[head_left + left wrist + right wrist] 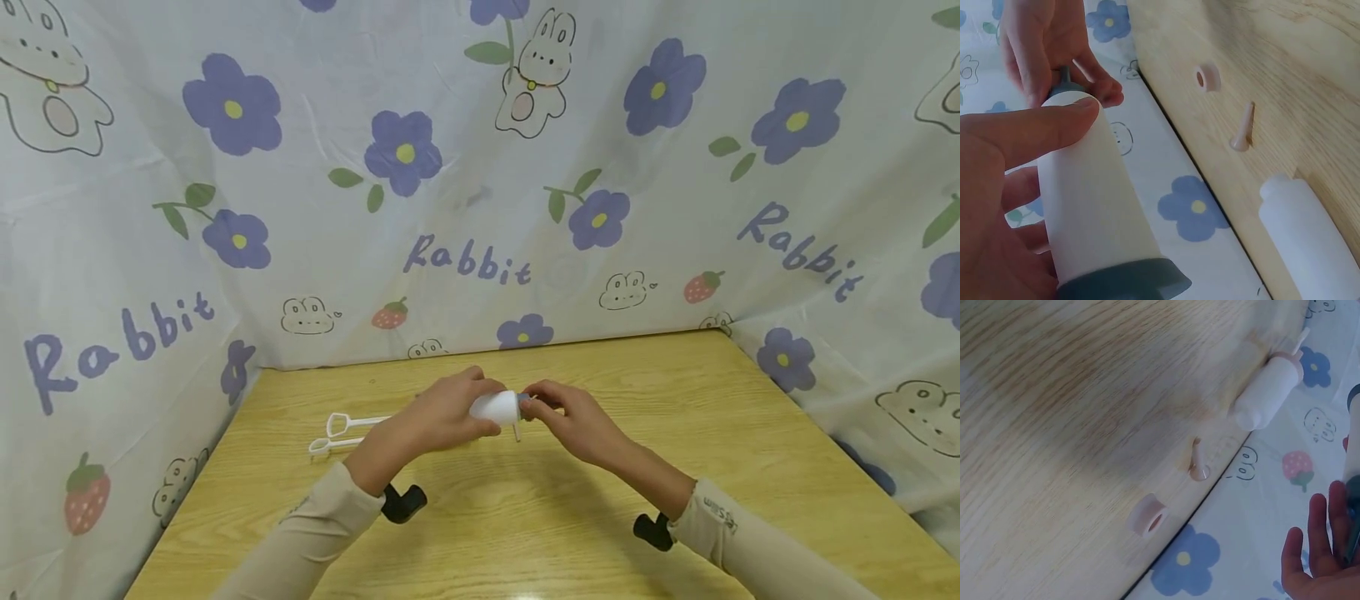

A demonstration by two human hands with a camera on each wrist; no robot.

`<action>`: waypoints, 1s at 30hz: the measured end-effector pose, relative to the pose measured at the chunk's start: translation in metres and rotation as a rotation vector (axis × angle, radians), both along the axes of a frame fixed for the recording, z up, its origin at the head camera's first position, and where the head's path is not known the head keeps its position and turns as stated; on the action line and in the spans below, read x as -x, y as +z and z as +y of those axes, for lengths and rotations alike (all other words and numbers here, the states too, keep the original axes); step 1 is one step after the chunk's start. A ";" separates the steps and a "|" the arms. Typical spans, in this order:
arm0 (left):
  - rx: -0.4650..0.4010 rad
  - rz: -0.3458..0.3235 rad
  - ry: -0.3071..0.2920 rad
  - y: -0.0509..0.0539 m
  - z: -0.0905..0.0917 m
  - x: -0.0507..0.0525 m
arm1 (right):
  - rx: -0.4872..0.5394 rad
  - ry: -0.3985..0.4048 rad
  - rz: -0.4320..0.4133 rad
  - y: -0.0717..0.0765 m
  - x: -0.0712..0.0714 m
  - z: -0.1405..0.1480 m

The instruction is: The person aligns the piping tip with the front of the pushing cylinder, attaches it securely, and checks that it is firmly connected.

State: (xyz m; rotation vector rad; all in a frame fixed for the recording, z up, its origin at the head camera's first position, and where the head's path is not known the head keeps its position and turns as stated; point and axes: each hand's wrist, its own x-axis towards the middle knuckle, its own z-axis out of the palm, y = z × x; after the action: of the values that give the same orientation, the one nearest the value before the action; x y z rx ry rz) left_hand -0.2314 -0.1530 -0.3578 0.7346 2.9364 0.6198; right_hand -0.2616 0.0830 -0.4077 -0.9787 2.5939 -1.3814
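Note:
My left hand (pixel 442 412) grips a white squeeze bottle (pixel 1091 187) around its body, with the thumb along its side near the neck. A dark grey-blue band rings the bottle's base. At the other end sits a matching grey-blue nozzle cap (pixel 1066 86), which the fingers of my right hand (pixel 577 421) pinch. In the right wrist view that hand shows at the lower right edge, with several fingers extended. Whether the cap is fully seated on the neck cannot be seen. Both hands hold the bottle above the table, lying roughly sideways.
On the wooden table (pixel 480 533) lie a pale pink ring cap (pixel 1149 515), a pink nozzle tip (pixel 1244 128) and a second white bottle (pixel 1269 390) on its side. White long-handled pieces with looped ends (pixel 339 425) lie left of my hands. A patterned curtain (pixel 465 183) hangs behind.

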 end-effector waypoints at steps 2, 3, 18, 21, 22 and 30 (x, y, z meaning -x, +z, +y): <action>0.004 0.001 -0.012 0.000 0.001 -0.001 | -0.020 -0.004 -0.011 0.000 0.001 0.000; 0.005 -0.001 -0.018 0.000 0.001 -0.002 | -0.029 -0.006 -0.019 0.001 0.001 0.001; 0.004 -0.007 -0.020 0.001 -0.001 -0.004 | -0.037 0.086 -0.079 0.005 0.001 0.000; 0.005 -0.003 -0.028 0.002 -0.001 -0.006 | -0.070 0.077 -0.054 0.006 0.003 0.001; 0.007 0.001 -0.030 0.002 0.000 -0.006 | -0.073 0.075 -0.055 0.007 0.004 0.001; 0.016 0.014 -0.013 0.005 -0.001 -0.007 | -0.047 0.149 -0.174 0.012 -0.002 0.000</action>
State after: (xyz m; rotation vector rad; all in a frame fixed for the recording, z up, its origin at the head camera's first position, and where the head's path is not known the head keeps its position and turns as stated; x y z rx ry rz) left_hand -0.2244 -0.1542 -0.3525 0.7595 2.9429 0.5924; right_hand -0.2597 0.0826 -0.3954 -0.9754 2.3661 -1.3005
